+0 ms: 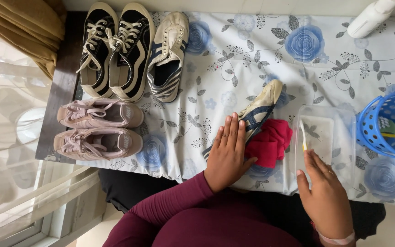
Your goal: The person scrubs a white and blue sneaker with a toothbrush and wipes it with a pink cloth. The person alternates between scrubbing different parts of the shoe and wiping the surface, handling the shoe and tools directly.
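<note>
On the bench's near edge, the left hand (227, 153) lies flat, grip released, pressing a white-and-blue shoe (258, 110) beside a red cloth (270, 142). The right hand (324, 194) pinches a thin brush (303, 133) over a clear tray (325, 135). The shoe looks light and soft; its sole seems the firmest hold.

Left hand (227, 153) lies flat, fingers extended, on a worn cream leather sneaker with blue stripes (259, 110), which rests on its side on the blue-rose floral tablecloth (234, 59). A crumpled red cloth (270, 142) touches the sneaker. Right hand (325, 194) grips a slim white-and-yellow brush (303, 135) over a clear rectangular plastic tub (339, 137). A blue perforated plastic basket (380, 123) stands just beside the tub.
</note>
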